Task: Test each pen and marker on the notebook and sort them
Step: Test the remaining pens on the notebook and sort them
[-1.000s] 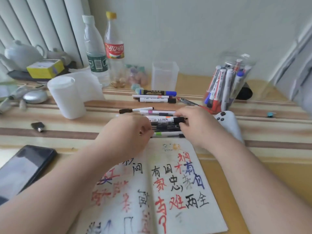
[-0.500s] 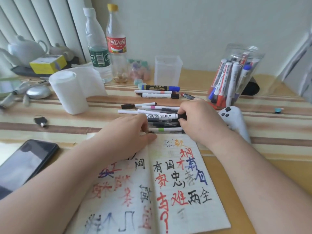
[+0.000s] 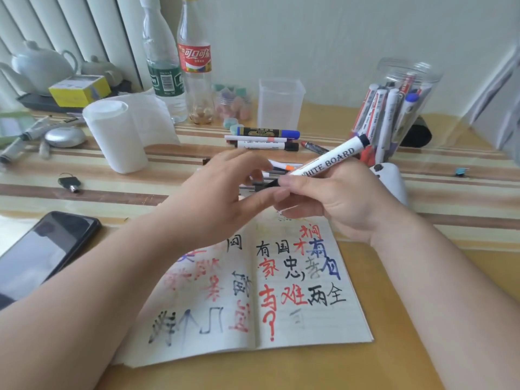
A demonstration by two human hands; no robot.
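Fingers (image 3: 284, 182) of the right hand (image 3: 342, 202) grip a white marker (image 3: 326, 160) printed "WHITE BOARD" above the open notebook (image 3: 309, 313), the left hand (image 3: 222, 192) loosely open and empty beside its black tip, both hiding part of the sorted pens (image 3: 267, 139) near a jar (image 3: 399, 108).

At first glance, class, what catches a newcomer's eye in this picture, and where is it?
First, the white board marker, held tilted in the right hand at centre, with the left hand reaching for its black cap end. Below lies the open notebook, full of red, black and blue characters. At the back right stands a clear jar packed with markers.
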